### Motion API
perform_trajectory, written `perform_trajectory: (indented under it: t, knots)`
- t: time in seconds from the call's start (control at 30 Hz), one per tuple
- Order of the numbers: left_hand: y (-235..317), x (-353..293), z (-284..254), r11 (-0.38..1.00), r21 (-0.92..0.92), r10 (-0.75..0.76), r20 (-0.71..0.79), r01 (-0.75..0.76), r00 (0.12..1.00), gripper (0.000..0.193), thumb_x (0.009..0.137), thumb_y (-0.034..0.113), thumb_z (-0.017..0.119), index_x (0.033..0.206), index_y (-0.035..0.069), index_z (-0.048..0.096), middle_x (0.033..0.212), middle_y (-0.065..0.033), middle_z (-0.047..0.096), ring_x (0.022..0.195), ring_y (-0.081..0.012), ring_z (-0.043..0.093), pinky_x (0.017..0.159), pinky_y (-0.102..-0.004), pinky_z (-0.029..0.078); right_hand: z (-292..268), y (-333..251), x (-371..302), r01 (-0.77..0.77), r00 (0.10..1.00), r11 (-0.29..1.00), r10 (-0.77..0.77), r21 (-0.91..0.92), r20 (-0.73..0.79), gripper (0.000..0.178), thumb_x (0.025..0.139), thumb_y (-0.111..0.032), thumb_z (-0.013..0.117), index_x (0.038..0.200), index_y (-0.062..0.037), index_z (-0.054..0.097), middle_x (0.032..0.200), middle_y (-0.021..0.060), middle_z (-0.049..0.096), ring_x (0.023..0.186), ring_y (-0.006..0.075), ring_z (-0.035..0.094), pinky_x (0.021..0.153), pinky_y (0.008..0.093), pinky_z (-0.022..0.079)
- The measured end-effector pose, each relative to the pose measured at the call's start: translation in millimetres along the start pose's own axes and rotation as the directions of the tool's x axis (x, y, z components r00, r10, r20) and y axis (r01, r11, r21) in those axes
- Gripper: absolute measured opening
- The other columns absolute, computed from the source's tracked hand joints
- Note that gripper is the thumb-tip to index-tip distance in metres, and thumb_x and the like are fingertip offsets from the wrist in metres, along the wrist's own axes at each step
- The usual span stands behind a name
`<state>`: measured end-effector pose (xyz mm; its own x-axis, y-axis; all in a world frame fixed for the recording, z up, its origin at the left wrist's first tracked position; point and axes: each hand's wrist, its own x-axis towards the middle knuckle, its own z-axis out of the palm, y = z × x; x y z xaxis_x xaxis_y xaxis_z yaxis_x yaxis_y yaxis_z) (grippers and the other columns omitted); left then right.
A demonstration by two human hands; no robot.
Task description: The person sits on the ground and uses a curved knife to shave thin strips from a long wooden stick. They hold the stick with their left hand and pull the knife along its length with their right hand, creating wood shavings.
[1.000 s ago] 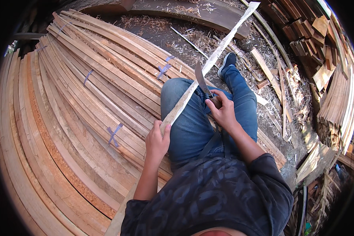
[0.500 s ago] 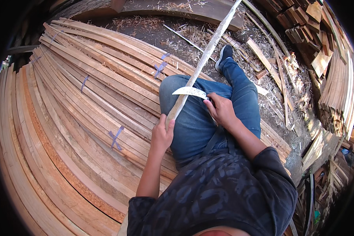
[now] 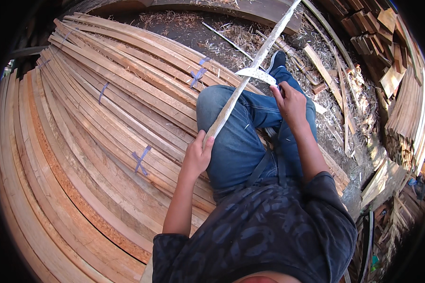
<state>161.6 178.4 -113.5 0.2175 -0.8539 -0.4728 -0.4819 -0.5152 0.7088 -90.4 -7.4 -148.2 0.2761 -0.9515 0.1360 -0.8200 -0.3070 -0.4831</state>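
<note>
A long, pale, rough-shaved wooden stick (image 3: pixel 232 102) slants across my bent knee, from my lap up past the top edge of the view. Its near end is gripped by my left hand (image 3: pixel 197 153), thumb along the wood, beside the knee. My right hand (image 3: pixel 290 104) is closed around the handle of a curved, sickle-like knife (image 3: pixel 257 74), and the fingers hide most of that handle. The whitish blade lies across the stick, beyond the knee, its tip pointing left.
Long sawn wooden strips (image 3: pixel 104 141) fill the left side, some tied with purple bands (image 3: pixel 141 160). Shavings litter the ground (image 3: pixel 184 35) beyond my leg. Stacked offcuts (image 3: pixel 378 42) and a bundle of thin slats (image 3: pixel 408 113) stand at the right. A thick beam (image 3: pixel 222 10) lies at the far side.
My right hand has moved the knife away from me along the stick, up and to the right. My left hand keeps its grip, and the stick has shifted slightly right.
</note>
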Motion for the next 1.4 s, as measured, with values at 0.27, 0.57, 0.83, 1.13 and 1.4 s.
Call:
perform_trajectory:
  t: [0.27,0.57,0.83,1.13,1.4]
  knots:
    - [-5,3,2,1.000,-0.008,0.001,0.017,-0.001,1.000,0.045,0.100,0.043,0.044,0.097,-0.002,0.049,0.079,-0.0333,0.057,0.084,-0.0550,0.054,0.070,-0.0530,0.043,9,-17,-28,0.238,0.959,0.968,-0.248,0.084,0.135,0.042,0.088,-0.046,0.065,0.073,-0.0084,0.056,0.059,0.0076,0.057,0.055,0.0282,0.061,0.050,0.0406,0.048]
    - [1,4,2,1.000,-0.023,-0.019,0.014,0.019,1.000,0.047,0.100,0.044,0.043,0.097,-0.002,0.049,0.082,-0.0333,0.059,0.086,-0.0539,0.056,0.072,-0.0532,0.044,23,5,-9,0.053,0.997,0.998,-0.050,-0.043,0.051,0.048,0.088,-0.048,0.063,0.069,-0.0062,0.051,0.061,0.0106,0.056,0.058,0.0322,0.060,0.051,0.0412,0.045]
    - [3,3,8,0.998,0.055,-0.016,-0.013,0.016,1.000,0.050,0.100,0.045,0.042,0.100,-0.004,0.049,0.084,-0.0351,0.059,0.087,-0.0548,0.056,0.074,-0.0546,0.044,28,-21,-32,0.233,0.966,0.967,-0.242,0.101,0.087,0.049,0.087,-0.050,0.064,0.064,-0.0078,0.053,0.055,0.0082,0.056,0.053,0.0279,0.061,0.049,0.0398,0.047]
    - [3,5,6,1.000,0.016,-0.024,-0.003,0.024,1.000,0.049,0.101,0.046,0.040,0.095,-0.003,0.048,0.080,-0.0353,0.057,0.085,-0.0552,0.055,0.070,-0.0544,0.043,30,-6,-10,0.141,0.985,0.988,-0.147,0.068,0.093,0.051,0.088,-0.049,0.064,0.062,-0.0061,0.056,0.053,0.0123,0.057,0.051,0.0321,0.060,0.049,0.0413,0.048]
    - [8,9,-1,0.999,0.010,-0.040,0.037,0.040,0.999,0.050,0.101,0.046,0.039,0.095,-0.003,0.048,0.081,-0.0342,0.057,0.085,-0.0519,0.057,0.072,-0.0519,0.043,26,27,22,-0.084,0.997,0.994,0.083,0.074,0.008,0.059,0.089,-0.056,0.058,0.060,-0.0048,0.060,0.052,0.0151,0.058,0.053,0.0345,0.062,0.050,0.0440,0.049]
